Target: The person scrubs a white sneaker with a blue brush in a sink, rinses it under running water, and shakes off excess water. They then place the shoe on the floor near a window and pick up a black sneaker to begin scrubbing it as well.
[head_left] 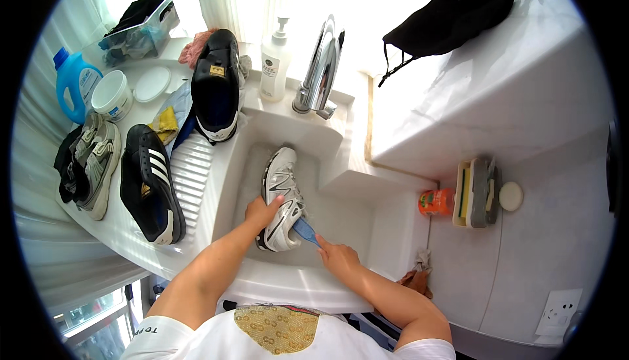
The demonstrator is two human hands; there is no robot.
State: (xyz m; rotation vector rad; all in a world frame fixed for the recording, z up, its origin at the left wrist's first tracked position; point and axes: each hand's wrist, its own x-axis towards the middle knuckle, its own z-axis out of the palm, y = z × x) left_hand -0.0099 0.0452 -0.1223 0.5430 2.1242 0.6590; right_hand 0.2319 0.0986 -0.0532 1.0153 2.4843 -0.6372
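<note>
We had the white shoe (283, 170) inside the sink (288, 288), presumably to contain drips. Our left hand (263, 211) was clamped on it, likely bracing; our right hand (339, 257) gripped a blue tool (305, 230) by its heel end.

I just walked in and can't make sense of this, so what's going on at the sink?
A person has a white shoe in the sink, toe pointing away. The left hand grips its side; the right hand holds a blue-handled tool, probably a brush, against it near the heel. To the left of the sink sit two black shoes, one nearer, one farther back, and some grey footwear.
</note>
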